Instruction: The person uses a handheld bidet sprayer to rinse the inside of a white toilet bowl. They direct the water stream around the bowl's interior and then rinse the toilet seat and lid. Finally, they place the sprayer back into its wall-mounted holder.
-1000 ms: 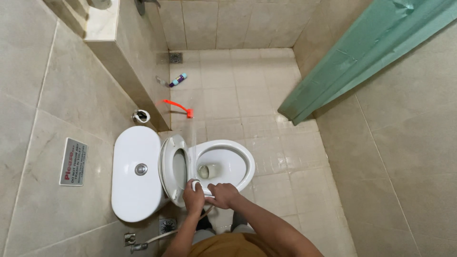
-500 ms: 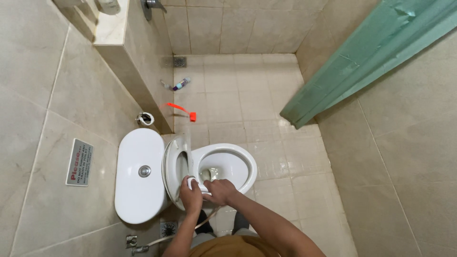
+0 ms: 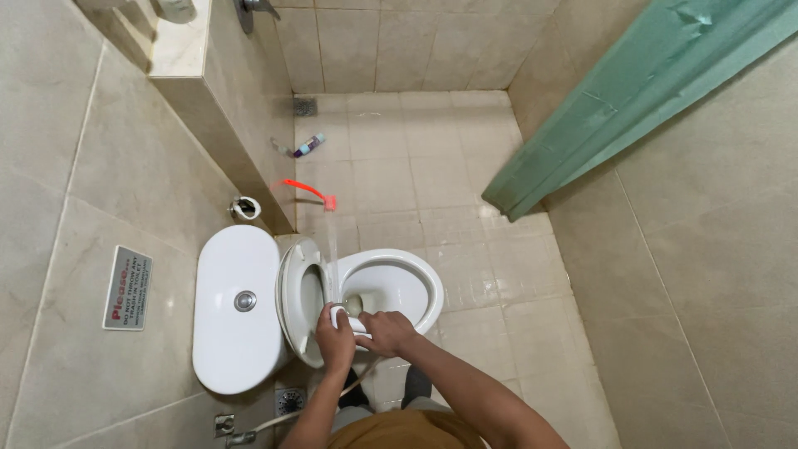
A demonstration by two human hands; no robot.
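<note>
Head view, steeply down over toilet [image 3: 391, 287]

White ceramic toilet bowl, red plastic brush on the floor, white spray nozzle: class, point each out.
White ceramic toilet bowl [image 3: 416, 283], head view, right rim.
Red plastic brush [image 3: 306, 190], head view, handle.
White spray nozzle [image 3: 337, 314], head view, tip.

Both hands grip white bidet sprayer [image 3: 342, 319]: left hand [image 3: 336, 342] wraps handle, right hand [image 3: 386, 333] touching it alongside. Toilet bowl [image 3: 424, 287] right beneath grip, raised seat [image 3: 293, 299] just left, hose [image 3: 359, 384] trailing below.
</note>
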